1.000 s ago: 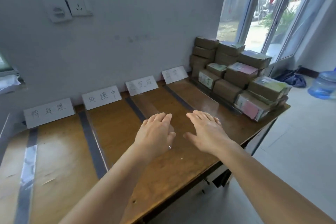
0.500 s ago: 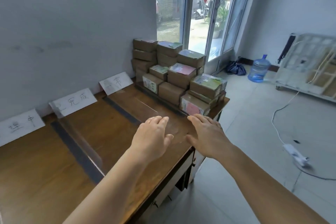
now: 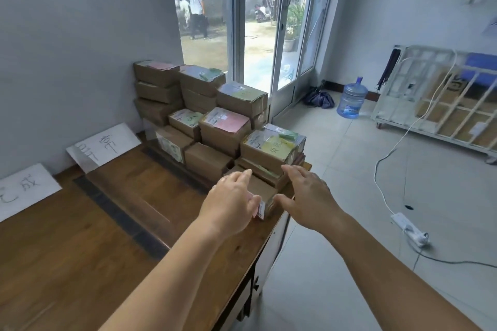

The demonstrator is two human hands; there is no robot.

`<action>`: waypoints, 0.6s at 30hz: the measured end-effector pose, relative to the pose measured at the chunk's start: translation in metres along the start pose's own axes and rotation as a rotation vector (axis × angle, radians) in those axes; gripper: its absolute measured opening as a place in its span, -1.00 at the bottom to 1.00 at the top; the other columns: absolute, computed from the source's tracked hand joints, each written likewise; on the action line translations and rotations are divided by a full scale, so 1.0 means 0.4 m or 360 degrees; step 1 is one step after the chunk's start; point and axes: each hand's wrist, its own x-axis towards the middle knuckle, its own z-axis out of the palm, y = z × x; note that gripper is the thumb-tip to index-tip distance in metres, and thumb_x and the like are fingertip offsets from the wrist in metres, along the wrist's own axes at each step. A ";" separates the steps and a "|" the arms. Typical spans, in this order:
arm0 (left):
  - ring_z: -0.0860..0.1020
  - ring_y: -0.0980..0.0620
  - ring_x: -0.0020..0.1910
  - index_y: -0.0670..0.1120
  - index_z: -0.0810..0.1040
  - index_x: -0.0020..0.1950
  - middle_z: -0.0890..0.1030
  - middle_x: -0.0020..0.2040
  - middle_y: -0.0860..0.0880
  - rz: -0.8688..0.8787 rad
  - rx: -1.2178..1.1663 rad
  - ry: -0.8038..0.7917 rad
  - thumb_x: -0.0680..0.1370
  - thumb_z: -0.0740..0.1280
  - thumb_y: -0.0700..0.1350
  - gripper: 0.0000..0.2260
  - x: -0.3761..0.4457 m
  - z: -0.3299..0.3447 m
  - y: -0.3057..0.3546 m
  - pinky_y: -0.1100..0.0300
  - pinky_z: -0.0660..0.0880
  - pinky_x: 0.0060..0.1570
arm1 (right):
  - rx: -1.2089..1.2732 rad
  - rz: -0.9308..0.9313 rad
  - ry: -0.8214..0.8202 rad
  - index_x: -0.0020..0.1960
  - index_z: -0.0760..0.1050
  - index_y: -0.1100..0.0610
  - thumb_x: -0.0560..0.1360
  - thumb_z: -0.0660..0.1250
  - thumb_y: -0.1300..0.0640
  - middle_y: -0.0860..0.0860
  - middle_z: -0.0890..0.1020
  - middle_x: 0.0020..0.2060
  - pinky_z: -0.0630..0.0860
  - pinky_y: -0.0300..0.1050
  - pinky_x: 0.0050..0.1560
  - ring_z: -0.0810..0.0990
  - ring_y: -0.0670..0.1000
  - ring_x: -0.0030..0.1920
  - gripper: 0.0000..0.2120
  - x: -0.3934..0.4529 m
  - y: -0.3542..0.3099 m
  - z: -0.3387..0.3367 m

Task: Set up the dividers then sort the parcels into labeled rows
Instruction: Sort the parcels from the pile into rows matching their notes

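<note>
A stack of brown cardboard parcels (image 3: 223, 126) with coloured labels fills the right end of the wooden table (image 3: 80, 250). The nearest parcel (image 3: 265, 193) lies low at the table's front corner. My left hand (image 3: 231, 203) hovers at that parcel's left side, fingers apart, and my right hand (image 3: 309, 196) is spread at its right side; neither grips it. A clear divider (image 3: 134, 196) stands on a dark strip across the table. White paper row labels (image 3: 103, 146) lean on the wall.
Beyond the table's right edge is a tiled floor with a white power strip (image 3: 408, 228) and its cable, a blue water bottle (image 3: 351, 99) and a white wire cart (image 3: 443, 99). A glass door (image 3: 258, 35) is behind the parcels; a person walks outside.
The view has swung right toward the parcel stack. Both hands have moved from the bare tabletop to either side of the nearest parcel.
</note>
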 end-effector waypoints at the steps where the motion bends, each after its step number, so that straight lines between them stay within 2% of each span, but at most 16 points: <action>1: 0.17 0.03 0.49 -0.03 0.10 0.56 0.24 0.51 0.02 -0.0015 -0.0025 -0.0018 0.62 0.19 0.08 -0.44 0.020 0.007 0.007 0.09 0.19 0.44 | 0.0013 0.0016 -0.0009 0.53 0.11 0.02 0.52 0.29 -0.11 -0.02 0.25 0.49 0.15 0.02 0.43 0.20 0.05 0.47 -0.33 0.018 0.015 0.000; 9: 0.15 0.01 0.51 -0.03 0.07 0.56 0.21 0.53 0.00 -0.0187 -0.0109 -0.0070 0.61 0.20 0.08 -0.42 0.173 0.071 0.052 0.04 0.20 0.45 | 0.0119 0.0007 -0.0015 0.54 -0.03 -0.03 0.41 0.43 -0.15 0.02 0.15 0.50 0.16 0.07 0.46 0.13 0.09 0.47 -0.10 0.190 0.122 0.009; 13: 0.13 0.02 0.52 -0.04 0.05 0.57 0.18 0.54 0.00 -0.0379 -0.0160 -0.0055 0.61 0.20 0.08 -0.41 0.242 0.110 0.086 0.07 0.16 0.45 | 0.0128 -0.0055 -0.0123 0.54 -0.12 -0.04 0.39 0.44 -0.18 0.04 0.06 0.52 0.12 0.09 0.47 0.04 0.13 0.50 -0.04 0.282 0.187 0.019; 18: 0.21 -0.02 0.48 -0.08 0.05 0.57 0.22 0.52 -0.05 -0.0693 -0.0321 0.0030 0.62 0.17 0.11 -0.40 0.328 0.157 0.132 0.07 0.23 0.39 | 0.0201 -0.0181 -0.0264 0.55 -0.11 -0.02 0.37 0.43 -0.23 0.03 0.11 0.52 0.14 0.14 0.47 0.06 0.12 0.50 -0.01 0.376 0.259 0.025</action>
